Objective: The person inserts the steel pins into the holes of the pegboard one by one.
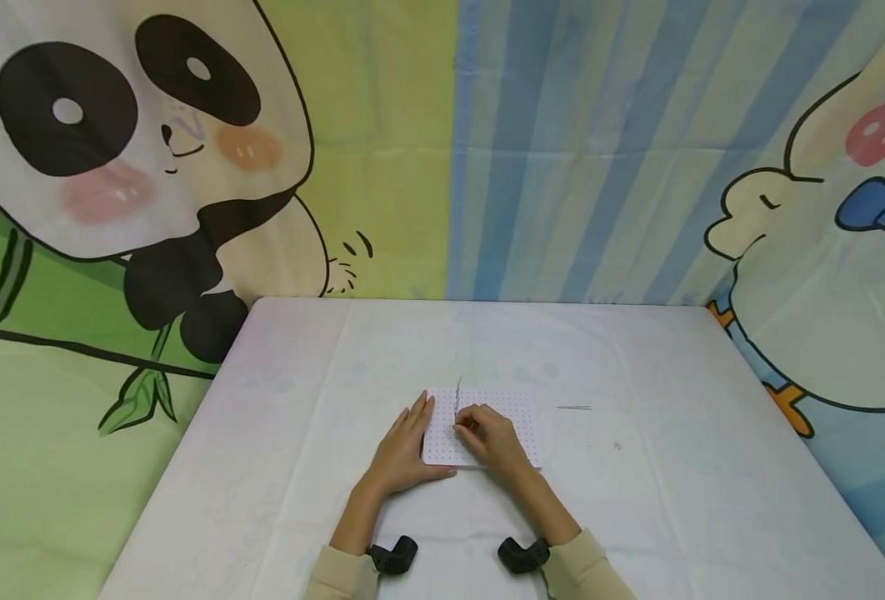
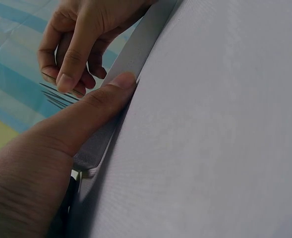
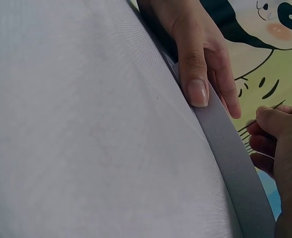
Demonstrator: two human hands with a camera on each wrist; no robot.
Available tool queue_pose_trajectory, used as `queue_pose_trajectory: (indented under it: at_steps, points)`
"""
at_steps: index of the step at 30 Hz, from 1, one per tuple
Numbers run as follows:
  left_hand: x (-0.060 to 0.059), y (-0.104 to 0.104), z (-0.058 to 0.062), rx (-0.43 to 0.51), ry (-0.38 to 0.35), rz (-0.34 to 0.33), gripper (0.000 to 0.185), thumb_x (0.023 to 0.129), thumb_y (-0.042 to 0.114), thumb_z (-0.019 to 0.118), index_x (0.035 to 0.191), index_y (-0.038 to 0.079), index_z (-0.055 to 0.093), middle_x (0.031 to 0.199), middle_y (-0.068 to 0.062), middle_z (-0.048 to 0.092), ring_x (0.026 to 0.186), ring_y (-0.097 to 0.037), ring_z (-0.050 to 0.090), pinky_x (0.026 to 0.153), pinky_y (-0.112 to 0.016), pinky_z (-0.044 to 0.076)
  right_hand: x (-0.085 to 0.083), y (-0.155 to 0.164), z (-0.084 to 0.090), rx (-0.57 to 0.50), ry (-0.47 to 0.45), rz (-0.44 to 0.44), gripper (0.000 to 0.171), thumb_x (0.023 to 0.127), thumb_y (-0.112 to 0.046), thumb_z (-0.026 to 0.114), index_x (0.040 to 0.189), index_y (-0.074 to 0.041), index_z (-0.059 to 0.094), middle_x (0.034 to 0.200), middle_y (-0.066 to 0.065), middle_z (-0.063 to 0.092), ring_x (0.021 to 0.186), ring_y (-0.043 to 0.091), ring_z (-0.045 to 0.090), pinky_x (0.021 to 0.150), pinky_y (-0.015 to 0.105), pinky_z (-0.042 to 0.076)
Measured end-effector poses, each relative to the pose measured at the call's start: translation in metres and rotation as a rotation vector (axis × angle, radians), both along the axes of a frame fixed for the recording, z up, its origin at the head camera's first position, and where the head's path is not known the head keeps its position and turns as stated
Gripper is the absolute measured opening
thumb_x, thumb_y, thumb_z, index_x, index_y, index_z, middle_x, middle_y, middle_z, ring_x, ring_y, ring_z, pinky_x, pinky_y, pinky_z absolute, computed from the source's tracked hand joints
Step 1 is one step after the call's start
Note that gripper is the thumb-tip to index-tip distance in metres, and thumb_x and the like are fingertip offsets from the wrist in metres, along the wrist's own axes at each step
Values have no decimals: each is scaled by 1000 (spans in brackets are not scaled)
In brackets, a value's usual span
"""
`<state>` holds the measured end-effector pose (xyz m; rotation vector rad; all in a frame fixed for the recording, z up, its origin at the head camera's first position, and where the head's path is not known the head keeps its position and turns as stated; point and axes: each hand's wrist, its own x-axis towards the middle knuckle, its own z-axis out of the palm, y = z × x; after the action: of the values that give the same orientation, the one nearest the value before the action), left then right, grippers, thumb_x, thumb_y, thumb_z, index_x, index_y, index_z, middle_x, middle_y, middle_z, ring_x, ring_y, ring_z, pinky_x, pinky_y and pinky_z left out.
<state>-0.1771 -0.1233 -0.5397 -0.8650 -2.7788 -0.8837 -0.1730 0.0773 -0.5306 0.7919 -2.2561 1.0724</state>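
Observation:
A white perforated foam board (image 1: 487, 417) lies flat on the white table (image 1: 637, 500). My left hand (image 1: 405, 446) rests flat on the board's left edge, with its thumb (image 2: 106, 96) pressed against the near side. My right hand (image 1: 487, 433) sits on top of the board and pinches a thin metal needle (image 1: 457, 398) that stands nearly upright. In the left wrist view, several thin needles (image 2: 59, 95) show under the right hand's fingers (image 2: 69, 59). The right wrist view shows the left thumb (image 3: 195, 74) on the board's grey edge (image 3: 230, 148).
Another thin needle (image 1: 573, 407) lies loose on the table to the right of the board. Cartoon cloth backdrops (image 1: 442, 142) hang behind and on both sides of the table. Black wrist camera mounts (image 1: 393, 554) sit near the table's front edge.

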Motion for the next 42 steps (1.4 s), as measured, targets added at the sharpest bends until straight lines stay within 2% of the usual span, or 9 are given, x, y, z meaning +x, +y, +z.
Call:
queue_pose_trajectory:
  at_steps: [6,10,18,22,26,30,33,36,42]
  points:
    - [2,0,-5,15,-7,0,118,62,67,70,147,4,18,152,-13,15,136,-26,22,112,-41,18,3,0,-1,-14,19,-4,16,78,-6,72,90,-8,62,80,-1,62,70,8,58,61,17,49]
    - [4,2,-7,4,-26,1,119,62,69,69,148,5,17,153,-11,14,137,-25,21,112,-39,17,6,7,-4,-21,-5,-19,19,76,-12,75,91,-10,62,83,-3,64,74,6,61,65,15,51]
    - [3,6,-6,-6,-4,-13,119,61,69,69,147,5,19,152,-12,16,137,-26,22,111,-41,20,6,44,-2,-149,-79,-104,15,78,-14,74,90,-12,65,85,-3,66,77,11,64,70,21,53]
    - [2,7,-5,-32,-9,0,120,60,69,70,148,6,17,153,-10,14,138,-21,18,112,-37,16,5,69,1,-165,-108,-205,10,80,-17,72,88,-15,67,85,-6,66,78,9,62,72,21,51]
    - [1,6,-5,-47,-19,7,121,60,69,70,148,6,16,153,-9,12,138,-17,15,113,-34,13,5,97,2,-151,-137,-343,8,80,-19,72,86,-15,69,84,-5,66,79,12,59,71,26,48]
    - [0,5,-5,-39,-13,8,120,60,67,71,148,5,17,153,-10,13,138,-18,16,113,-35,14,6,126,0,-135,-204,-491,7,80,-23,73,85,-18,71,84,-5,64,81,13,56,69,29,47]
    - [0,3,-5,-28,-7,10,120,60,67,71,147,5,17,153,-10,14,138,-20,18,113,-36,14,5,145,-4,-109,-236,-563,8,79,-23,73,84,-17,72,82,-3,63,80,14,55,66,31,46]
    - [0,2,-5,-33,-14,15,120,60,68,70,148,6,16,153,-9,13,138,-18,16,113,-34,13,4,160,-7,-70,-241,-576,8,78,-19,74,84,-14,73,81,1,65,79,18,54,64,34,45]
    - [0,1,-4,-52,-22,18,120,61,68,70,148,7,15,154,-7,11,139,-16,13,113,-32,11,3,168,-9,-28,-261,-540,10,78,-19,74,85,-12,73,83,3,66,81,21,53,68,39,44]
